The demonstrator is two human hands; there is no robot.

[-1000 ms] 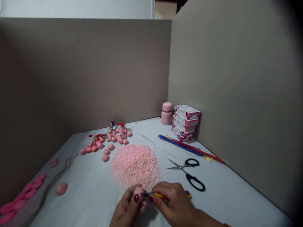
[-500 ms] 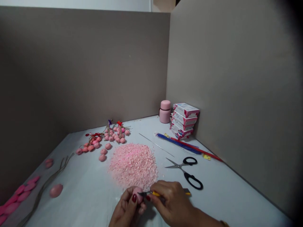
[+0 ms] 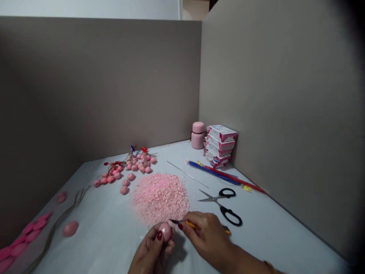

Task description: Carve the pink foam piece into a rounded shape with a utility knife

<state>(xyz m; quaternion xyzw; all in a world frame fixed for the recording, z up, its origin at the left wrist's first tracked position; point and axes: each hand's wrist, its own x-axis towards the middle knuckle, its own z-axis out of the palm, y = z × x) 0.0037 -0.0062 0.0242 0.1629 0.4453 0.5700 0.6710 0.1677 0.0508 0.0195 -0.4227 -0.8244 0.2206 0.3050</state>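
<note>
My left hand (image 3: 152, 251) is closed round a small pink ball (image 3: 165, 231), thumb pressed on its front. My right hand (image 3: 208, 238) grips a yellow-handled craft knife (image 3: 185, 223) whose blade tip points left, just above the ball. Both hands sit at the near edge of the white table (image 3: 114, 228), right in front of a heap of pink shavings (image 3: 160, 196).
Black-handled scissors (image 3: 225, 205) lie right of the heap, with a thin wire (image 3: 188, 174) and red and blue sticks (image 3: 225, 175) beyond. Stacked boxes (image 3: 220, 146) and a pink jar (image 3: 197, 135) stand in the far corner. Pink beads on twine (image 3: 128, 167) and pink petals (image 3: 25, 236) lie left.
The knife tip has lifted off the ball and now points above it. The left hand has turned the ball slightly. The view has shifted a little.
</note>
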